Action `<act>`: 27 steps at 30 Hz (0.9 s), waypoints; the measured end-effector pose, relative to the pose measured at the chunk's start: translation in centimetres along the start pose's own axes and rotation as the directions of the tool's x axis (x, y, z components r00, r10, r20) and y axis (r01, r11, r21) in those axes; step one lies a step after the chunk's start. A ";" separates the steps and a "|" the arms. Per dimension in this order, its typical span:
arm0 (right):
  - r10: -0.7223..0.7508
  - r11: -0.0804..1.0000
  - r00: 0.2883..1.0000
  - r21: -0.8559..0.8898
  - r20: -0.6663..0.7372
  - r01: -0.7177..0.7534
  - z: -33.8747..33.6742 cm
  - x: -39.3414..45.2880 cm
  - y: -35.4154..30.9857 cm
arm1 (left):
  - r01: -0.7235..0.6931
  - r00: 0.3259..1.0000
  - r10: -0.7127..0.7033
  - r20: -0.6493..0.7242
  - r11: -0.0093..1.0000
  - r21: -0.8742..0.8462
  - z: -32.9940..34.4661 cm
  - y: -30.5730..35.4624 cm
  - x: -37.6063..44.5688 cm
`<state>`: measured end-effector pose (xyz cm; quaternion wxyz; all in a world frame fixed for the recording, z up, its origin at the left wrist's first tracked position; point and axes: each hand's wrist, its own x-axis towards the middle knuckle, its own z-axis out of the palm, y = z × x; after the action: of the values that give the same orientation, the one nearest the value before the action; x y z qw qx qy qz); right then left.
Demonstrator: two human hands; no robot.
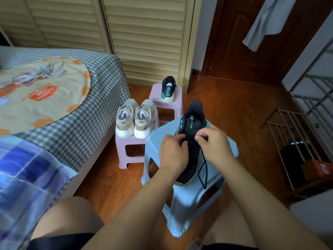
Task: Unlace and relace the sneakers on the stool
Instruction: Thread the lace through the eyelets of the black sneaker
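Filling the left half of the frame, a bed (100,98) with a green checked cover carries a round printed cushion (45,98) on which a tangle of pale laces (48,69) lies, upper left. Louvred wardrobe doors (144,33) span the top, with a dark wooden door (252,42) at upper right and a metal rack (306,123) along the right edge. At lower centre stands a light blue stool (191,195), bearing a black sneaker (192,123) with teal trim, its tongue pointing up the frame. Just left of it, a pink stool (126,147) holds a pair of cream sneakers (135,120) side by side; behind, a second pink stool (155,92) carries the matching black sneaker (168,89), seen heel-on. Both forearms reach up from the bottom edge. The left hand (173,150) rests on the shoe's lacing area, its fingers curled closed against the upper. The right hand (216,141) has its fingers pinched together on a black lace (203,166), whose loose end trails down the shoe's right side to the stool top.
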<state>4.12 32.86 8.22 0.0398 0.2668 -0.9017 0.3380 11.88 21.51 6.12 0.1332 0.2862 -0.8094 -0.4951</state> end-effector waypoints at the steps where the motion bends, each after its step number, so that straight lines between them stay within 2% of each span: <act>1: 0.023 0.999 1.000 0.023 -0.014 -0.023 0.2 -0.1 0.0 | 0.039 0.999 -0.039 -0.008 0.998 -0.040 0.1 0.2 0.1; 5: 0.104 0.994 0.989 -0.025 -0.106 -0.107 0.9 -0.9 -0.9 | 0.135 0.990 -0.140 -0.018 0.978 -0.158 0.2 0.9 0.6; 7: 0.082 0.993 0.993 -0.077 -0.079 -0.088 1.2 -0.9 -1.1 | 0.131 0.990 -0.137 -0.023 0.978 -0.162 0.2 1.0 0.9; 10: 0.064 0.995 0.998 -0.080 -0.003 -0.064 1.2 -0.6 -1.0 | 0.077 0.996 -0.082 -0.029 0.987 -0.141 0.0 0.8 1.3; 13: 0.102 0.994 0.992 -0.029 -0.071 -0.105 1.6 -0.9 -1.5 | -0.018 1.000 0.017 -0.024 0.999 -0.039 -0.3 0.2 1.5; 17: 0.122 0.984 0.979 -0.110 -0.162 -0.141 2.2 -1.2 -2.2 | -0.168 0.985 0.170 -0.002 0.974 0.150 -0.9 -0.5 2.1; 20: 0.109 0.982 0.978 -0.132 -0.179 -0.133 2.1 -1.0 -2.0 | -0.252 0.968 0.236 0.089 0.921 0.298 -1.9 0.2 2.9; 22: 0.116 0.981 0.978 -0.136 -0.171 -0.140 1.9 -1.1 -1.9 | -0.277 0.959 0.225 0.170 0.865 0.418 -2.4 1.4 3.6; 27: 0.135 0.970 0.988 -0.191 -0.078 -0.147 1.1 -1.1 -1.4 | -0.461 0.879 0.242 0.411 0.649 0.605 -4.0 4.1 4.0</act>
<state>5.94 31.74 7.91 0.0708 0.1859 -0.9455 0.2577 9.32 17.62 11.33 -0.0092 0.0734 -0.9843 -0.1601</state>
